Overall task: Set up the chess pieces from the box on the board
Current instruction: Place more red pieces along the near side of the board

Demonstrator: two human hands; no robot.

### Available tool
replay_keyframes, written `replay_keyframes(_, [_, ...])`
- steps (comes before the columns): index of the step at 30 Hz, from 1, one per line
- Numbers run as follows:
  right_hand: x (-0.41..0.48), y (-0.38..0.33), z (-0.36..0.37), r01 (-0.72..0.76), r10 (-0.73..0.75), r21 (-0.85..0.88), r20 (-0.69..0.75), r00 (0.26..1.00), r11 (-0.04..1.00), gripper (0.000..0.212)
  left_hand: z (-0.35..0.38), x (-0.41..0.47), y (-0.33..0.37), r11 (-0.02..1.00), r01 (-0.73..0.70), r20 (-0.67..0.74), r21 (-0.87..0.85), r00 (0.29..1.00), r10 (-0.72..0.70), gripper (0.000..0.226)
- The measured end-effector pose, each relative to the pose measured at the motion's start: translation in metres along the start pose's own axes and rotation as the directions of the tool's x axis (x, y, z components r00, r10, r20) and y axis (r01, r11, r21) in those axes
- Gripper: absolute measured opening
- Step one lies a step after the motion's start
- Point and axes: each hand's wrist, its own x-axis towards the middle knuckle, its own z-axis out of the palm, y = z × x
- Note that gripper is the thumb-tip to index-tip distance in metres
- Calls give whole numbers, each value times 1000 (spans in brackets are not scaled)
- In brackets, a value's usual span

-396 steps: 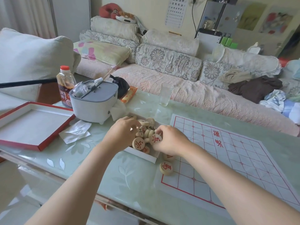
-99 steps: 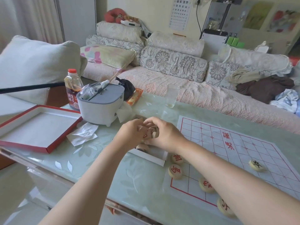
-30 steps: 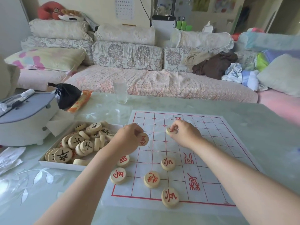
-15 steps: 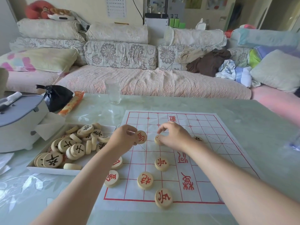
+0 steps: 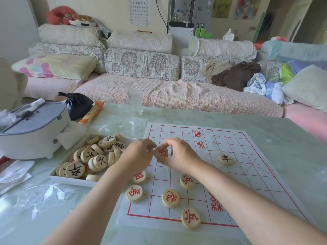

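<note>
Over the near-left part of the board [image 5: 251,165], the left hand [image 5: 138,157] and right hand [image 5: 179,155] meet, curled fingers of both pinching one red-marked piece [image 5: 161,153], while the box [image 5: 70,181] of loose pieces sits just beside the board's left edge.

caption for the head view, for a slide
Over the board, left hand and right hand pinch one red-marked piece; six pieces lie placed, more wait in the box.

- White appliance [image 5: 33,131] with a grey lid, left edge of the bench [image 5: 292,149].
- Black bag [image 5: 78,105] and orange packet [image 5: 92,112] just right of it.
- Clear glass [image 5: 135,102], centre.
- Brown garment [image 5: 235,77] on the sofa [image 5: 177,96], upper right.
</note>
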Motion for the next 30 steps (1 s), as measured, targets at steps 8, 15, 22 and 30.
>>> replay_keyframes(8, [39, 0, 11, -59, 62, -157, 9, 998, 986, 21, -28, -2, -47, 894, -39, 47, 447, 999, 20, 44])
replay_keyframes(15, [105, -2, 30, -158, 153, -279, -39, 987, 947, 26, -33, 6, -71, 922, 47, 105, 384, 990, -95, 52])
replay_keyframes(22, [154, 5, 52, -177, 169, -355, -54, 984, 918, 27, -31, 11, -80, 948, 60, 123, 312, 987, -103, 50])
replay_keyframes(30, [177, -5, 62, -184, 220, -519, 8, 976, 835, 24, -30, 12, -82, 954, 61, 124, 294, 987, -101, 50])
